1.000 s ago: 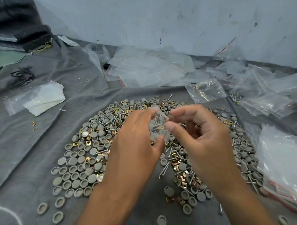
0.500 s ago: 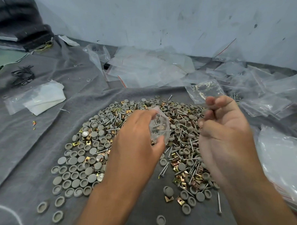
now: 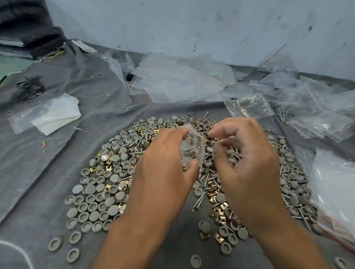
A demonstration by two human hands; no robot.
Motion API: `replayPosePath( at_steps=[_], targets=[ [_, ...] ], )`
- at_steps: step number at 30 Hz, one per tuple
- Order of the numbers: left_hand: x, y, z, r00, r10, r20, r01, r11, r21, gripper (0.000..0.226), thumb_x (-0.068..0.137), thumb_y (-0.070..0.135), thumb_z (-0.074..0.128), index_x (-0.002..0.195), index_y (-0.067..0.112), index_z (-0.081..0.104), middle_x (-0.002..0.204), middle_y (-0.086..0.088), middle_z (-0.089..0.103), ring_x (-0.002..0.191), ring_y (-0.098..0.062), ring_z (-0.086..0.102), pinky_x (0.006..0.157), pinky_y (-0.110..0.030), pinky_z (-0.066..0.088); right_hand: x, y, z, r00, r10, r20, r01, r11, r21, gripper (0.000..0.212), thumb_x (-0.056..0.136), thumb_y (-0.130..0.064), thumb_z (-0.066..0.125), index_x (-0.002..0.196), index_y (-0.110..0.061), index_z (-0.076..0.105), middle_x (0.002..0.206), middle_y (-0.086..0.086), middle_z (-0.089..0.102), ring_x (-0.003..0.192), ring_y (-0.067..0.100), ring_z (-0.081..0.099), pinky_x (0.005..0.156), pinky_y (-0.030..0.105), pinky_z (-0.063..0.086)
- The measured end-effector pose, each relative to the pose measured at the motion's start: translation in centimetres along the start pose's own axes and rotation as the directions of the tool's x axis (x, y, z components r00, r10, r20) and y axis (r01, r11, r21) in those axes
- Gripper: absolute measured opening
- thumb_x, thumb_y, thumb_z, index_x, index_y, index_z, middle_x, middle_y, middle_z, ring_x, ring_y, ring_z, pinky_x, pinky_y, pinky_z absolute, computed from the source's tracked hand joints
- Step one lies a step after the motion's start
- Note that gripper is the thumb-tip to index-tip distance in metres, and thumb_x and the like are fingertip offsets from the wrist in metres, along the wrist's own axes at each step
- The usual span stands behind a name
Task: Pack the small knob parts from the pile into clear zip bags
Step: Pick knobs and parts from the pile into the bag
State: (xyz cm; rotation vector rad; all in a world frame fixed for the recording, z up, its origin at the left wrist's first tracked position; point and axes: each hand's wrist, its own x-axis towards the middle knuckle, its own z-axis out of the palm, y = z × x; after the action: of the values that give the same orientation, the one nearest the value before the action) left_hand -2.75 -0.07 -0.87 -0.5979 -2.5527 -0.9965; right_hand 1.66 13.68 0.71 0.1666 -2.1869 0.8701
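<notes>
A pile of small grey round knob parts (image 3: 102, 199), mixed with brass clips and screws, is spread over the grey cloth (image 3: 33, 179). Above the pile's middle, my left hand (image 3: 164, 175) grips a small clear zip bag (image 3: 193, 148) between thumb and fingers; screws and brass pieces show inside it. My right hand (image 3: 246, 162) hovers just right of the bag with its fingers curled and its fingertips close to the bag's top edge. It is blurred, so whether it pinches a part is unclear.
Empty clear zip bags (image 3: 180, 80) lie heaped along the back by the wall. A bag with brass parts (image 3: 250, 106) sits behind the pile, and more bags (image 3: 343, 189) are stacked at the right. A white folded bag (image 3: 53, 114) and black bands (image 3: 30, 89) lie at the left.
My right hand left the bag's mouth, swung up and to the right, and has now come back close to the bag. My left hand has kept the bag in place.
</notes>
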Motion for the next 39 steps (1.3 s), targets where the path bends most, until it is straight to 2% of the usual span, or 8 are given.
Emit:
replayPosePath(
  at_steps=[3, 5, 8, 13, 24, 28, 33, 39],
  targets=[
    [0.0, -0.1, -0.2, 1.000, -0.012, -0.003, 0.012, 1.000, 0.017, 0.048, 0.080, 0.030, 0.078, 0.124, 0.026, 0.059, 0.108, 0.015, 0.057, 0.073, -0.003, 0.044, 0.075, -0.015, 0.034, 0.0, 1.7, -1.6, 0.945, 0.249, 0.211, -0.218, 0.963, -0.157, 0.035, 0.090, 0.000, 0.066, 0.093, -0.035, 0.059, 0.096, -0.019, 0.058, 0.090, -0.003, 0.058, 0.074, 0.009, 0.046],
    [0.0, 0.0, -0.2, 1.000, -0.016, 0.001, 0.016, 0.999, 0.035, 0.047, 0.080, 0.032, 0.077, 0.124, 0.027, 0.059, 0.107, 0.016, 0.056, 0.073, -0.005, 0.045, 0.076, -0.015, 0.034, -0.5, 2.6, -2.2, 0.744, 0.470, 0.476, -0.352, 0.880, -0.319, 0.026, 0.093, -0.018, 0.070, 0.092, -0.041, 0.060, 0.092, -0.021, 0.061, 0.086, -0.008, 0.059, 0.064, 0.010, 0.049],
    [0.0, 0.1, -0.2, 1.000, -0.016, 0.002, 0.015, 0.999, 0.040, 0.047, 0.081, 0.030, 0.077, 0.124, 0.027, 0.059, 0.107, 0.016, 0.056, 0.073, -0.005, 0.046, 0.077, -0.016, 0.035, -1.5, 2.8, -2.0, 0.565, 0.506, 0.651, -0.168, 0.844, -0.510, 0.016, 0.089, -0.040, 0.075, 0.094, -0.043, 0.060, 0.098, -0.022, 0.058, 0.093, 0.000, 0.057, 0.080, 0.023, 0.052],
    [0.0, 0.1, -0.1, 1.000, -0.021, 0.006, 0.020, 1.000, 0.021, 0.048, 0.080, 0.030, 0.077, 0.125, 0.027, 0.059, 0.108, 0.017, 0.056, 0.073, -0.004, 0.046, 0.078, -0.018, 0.038, -2.3, 2.6, -0.9, 0.628, 0.441, 0.642, 0.071, 0.789, -0.611, 0.030, 0.089, -0.054, 0.069, 0.116, -0.044, 0.061, 0.115, -0.020, 0.056, 0.106, 0.008, 0.043, 0.083, 0.028, 0.034],
    [0.0, -0.1, -0.2, 1.000, -0.028, 0.002, 0.028, 0.999, 0.018, 0.048, 0.081, 0.030, 0.077, 0.124, 0.029, 0.058, 0.109, 0.016, 0.056, 0.075, -0.004, 0.048, 0.077, -0.015, 0.034, -2.5, 2.6, -0.6, 0.695, 0.416, 0.587, 0.069, 0.774, -0.630, 0.010, 0.100, -0.037, 0.053, 0.108, -0.041, 0.057, 0.106, -0.016, 0.059, 0.104, 0.010, 0.048, 0.071, 0.026, 0.028],
    [0.0, 0.0, -0.3, 1.000, -0.031, -0.002, 0.031, 0.999, 0.015, 0.047, 0.081, 0.030, 0.077, 0.124, 0.029, 0.058, 0.107, 0.017, 0.055, 0.074, -0.004, 0.048, 0.076, -0.017, 0.037, -2.1, 3.5, -1.1, 0.686, 0.446, 0.575, -0.097, 0.839, -0.535, 0.010, 0.100, -0.034, 0.056, 0.104, -0.041, 0.062, 0.100, -0.019, 0.057, 0.096, 0.004, 0.055, 0.075, 0.025, 0.048],
    [0.0, 0.1, -0.4, 0.999, -0.037, 0.001, 0.037, 0.999, 0.022, 0.047, 0.082, 0.029, 0.077, 0.125, 0.028, 0.057, 0.106, 0.017, 0.055, 0.074, -0.003, 0.047, 0.075, -0.017, 0.037, -1.2, 4.4, -2.1, 0.757, 0.466, 0.458, -0.282, 0.865, -0.416, 0.006, 0.097, -0.040, 0.062, 0.092, -0.043, 0.064, 0.086, -0.021, 0.057, 0.073, -0.006, 0.051, 0.057, 0.013, 0.034],
    [-0.1, 0.2, -0.3, 0.999, -0.036, 0.010, 0.036, 0.999, 0.013, 0.047, 0.082, 0.028, 0.077, 0.125, 0.028, 0.058, 0.111, 0.016, 0.057, 0.075, -0.005, 0.048, 0.078, -0.018, 0.039, -1.6, 4.3, -1.1, 0.623, 0.504, 0.598, -0.055, 0.791, -0.609, 0.020, 0.094, -0.049, 0.065, 0.114, -0.045, 0.063, 0.100, -0.020, 0.052, 0.096, 0.003, 0.053, 0.078, 0.028, 0.052]
  ],
)
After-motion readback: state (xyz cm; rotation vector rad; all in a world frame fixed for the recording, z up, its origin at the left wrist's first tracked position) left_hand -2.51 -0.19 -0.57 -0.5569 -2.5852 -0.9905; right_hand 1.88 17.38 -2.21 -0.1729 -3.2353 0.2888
